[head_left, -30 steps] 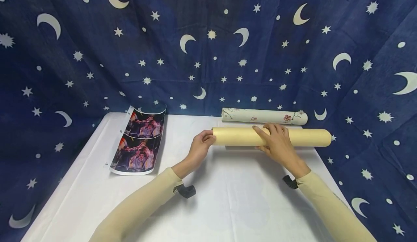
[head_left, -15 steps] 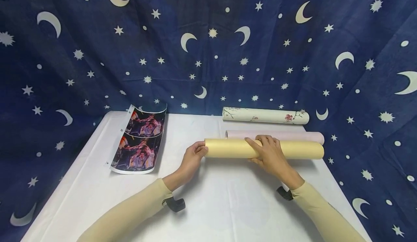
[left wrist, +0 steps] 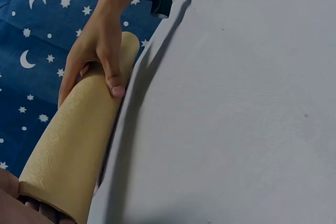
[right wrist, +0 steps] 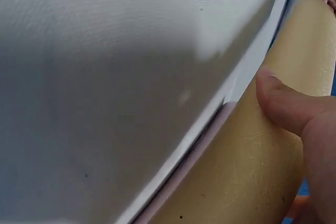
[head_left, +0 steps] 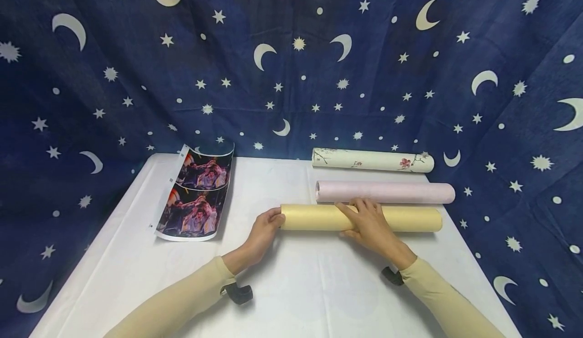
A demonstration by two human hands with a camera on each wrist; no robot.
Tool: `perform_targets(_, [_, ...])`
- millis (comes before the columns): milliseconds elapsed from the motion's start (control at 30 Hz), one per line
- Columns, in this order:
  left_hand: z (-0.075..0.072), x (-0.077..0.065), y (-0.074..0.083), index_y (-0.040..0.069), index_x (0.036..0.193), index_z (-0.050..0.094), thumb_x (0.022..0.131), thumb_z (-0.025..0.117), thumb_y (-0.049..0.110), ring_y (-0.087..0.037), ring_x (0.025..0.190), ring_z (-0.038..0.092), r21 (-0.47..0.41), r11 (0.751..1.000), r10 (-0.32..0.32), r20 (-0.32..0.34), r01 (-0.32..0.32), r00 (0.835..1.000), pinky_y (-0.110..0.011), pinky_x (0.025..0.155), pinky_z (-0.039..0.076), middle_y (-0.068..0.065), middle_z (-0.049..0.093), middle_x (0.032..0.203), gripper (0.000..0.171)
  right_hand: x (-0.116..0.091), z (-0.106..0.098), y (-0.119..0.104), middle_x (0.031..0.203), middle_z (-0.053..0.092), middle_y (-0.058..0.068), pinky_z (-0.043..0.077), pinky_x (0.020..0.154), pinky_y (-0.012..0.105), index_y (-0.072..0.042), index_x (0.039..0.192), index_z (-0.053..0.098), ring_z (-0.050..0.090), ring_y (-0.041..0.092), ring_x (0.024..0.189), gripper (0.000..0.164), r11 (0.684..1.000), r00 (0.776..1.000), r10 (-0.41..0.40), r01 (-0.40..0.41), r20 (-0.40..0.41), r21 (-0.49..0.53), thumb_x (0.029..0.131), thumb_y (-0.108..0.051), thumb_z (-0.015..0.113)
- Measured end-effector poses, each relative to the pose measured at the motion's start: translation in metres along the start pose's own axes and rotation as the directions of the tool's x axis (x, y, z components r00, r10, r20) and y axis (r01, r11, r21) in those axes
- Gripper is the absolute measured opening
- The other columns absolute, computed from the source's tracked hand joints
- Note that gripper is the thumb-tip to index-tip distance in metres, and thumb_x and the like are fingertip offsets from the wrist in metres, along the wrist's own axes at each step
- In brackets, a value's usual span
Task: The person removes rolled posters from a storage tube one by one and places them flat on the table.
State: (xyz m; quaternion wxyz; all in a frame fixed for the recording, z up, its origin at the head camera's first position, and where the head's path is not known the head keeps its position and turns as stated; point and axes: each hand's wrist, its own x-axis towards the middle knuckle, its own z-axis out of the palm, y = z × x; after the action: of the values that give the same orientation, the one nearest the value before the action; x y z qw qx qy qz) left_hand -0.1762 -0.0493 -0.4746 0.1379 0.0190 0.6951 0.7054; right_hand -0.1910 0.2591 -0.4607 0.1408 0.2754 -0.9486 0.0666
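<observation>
A yellow paper roll [head_left: 319, 217] lies crosswise in front of me in the head view. My left hand [head_left: 263, 234] grips its left end; in the left wrist view some of those fingers [left wrist: 39, 209] reach inside the open end. Around the roll's middle my right hand [head_left: 370, 226] is curled, with the thumb [right wrist: 286, 103] on the near side in the right wrist view. Just behind lies a pale pink roll [head_left: 387, 191], parallel to the yellow one. Farther back is a white roll [head_left: 373, 160] printed with branches and red blossoms.
At the left of the white-covered table [head_left: 291, 297] lies a curling printed sheet [head_left: 196, 196] with two similar pictures. A dark blue cloth [head_left: 291, 65] with moons and stars hangs behind and beside the table.
Both hands have brought the yellow roll toward me and slightly left. The pink roll, mostly covered by it before, now shows behind it. The white roll and printed sheet stay put.
</observation>
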Motion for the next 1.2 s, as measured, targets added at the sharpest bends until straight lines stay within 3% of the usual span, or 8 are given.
perform_targets(200, [0.001, 0.002, -0.005, -0.009, 0.144, 0.036, 0.103, 0.040, 0.020, -0.037, 0.144, 0.035, 0.011, 1.000, -0.005, 0.057, 0.004, 0.998, -0.053, 0.121, 0.020, -0.021, 0.052, 0.141, 0.051, -0.001, 0.008, 0.001, 0.120, 0.057, 0.014, 0.037, 0.095, 0.056, -0.027, 0.143, 0.051, 0.052, 0.037, 0.114, 0.082, 1.000, 1.000, 0.009, -0.009, 0.018, -0.005, 0.070, -0.043, 0.086])
perform_targets(500, [0.001, 0.006, -0.009, -0.006, 0.140, 0.043, 0.106, 0.028, 0.029, -0.035, 0.149, 0.026, 0.036, 0.997, -0.076, 0.082, 0.074, 0.994, -0.054, 0.122, 0.012, -0.014, 0.052, 0.142, 0.051, -0.002, 0.012, 0.000, 0.117, 0.055, 0.012, 0.039, 0.096, 0.058, -0.027, 0.142, 0.050, 0.051, 0.035, 0.113, 0.081, 1.000, 0.998, 0.019, -0.020, 0.052, 0.010, 0.071, -0.043, 0.085])
perform_targets(867, [-0.007, 0.011, -0.014, -0.001, 0.130, 0.054, 0.107, 0.027, 0.028, -0.029, 0.138, 0.044, 0.012, 0.998, -0.062, 0.166, 0.061, 0.984, -0.052, 0.123, 0.018, -0.010, 0.062, 0.127, 0.046, 0.004, 0.011, -0.006, 0.123, 0.057, 0.010, 0.037, 0.100, 0.060, -0.023, 0.142, 0.051, 0.053, 0.034, 0.116, 0.077, 1.000, 0.995, 0.028, -0.030, 0.096, 0.011, 0.075, -0.046, 0.082])
perform_targets(1200, [-0.006, 0.016, -0.016, -0.002, 0.130, 0.054, 0.106, 0.030, 0.028, -0.028, 0.133, 0.050, 0.004, 0.998, -0.067, 0.139, 0.067, 0.988, -0.048, 0.122, 0.023, -0.010, 0.064, 0.124, 0.045, 0.024, 0.016, -0.030, 0.132, 0.057, 0.008, 0.039, 0.102, 0.058, -0.020, 0.144, 0.048, 0.054, 0.035, 0.121, 0.074, 0.997, 0.990, -0.046, 0.037, 0.132, 0.070, 0.083, -0.052, 0.073])
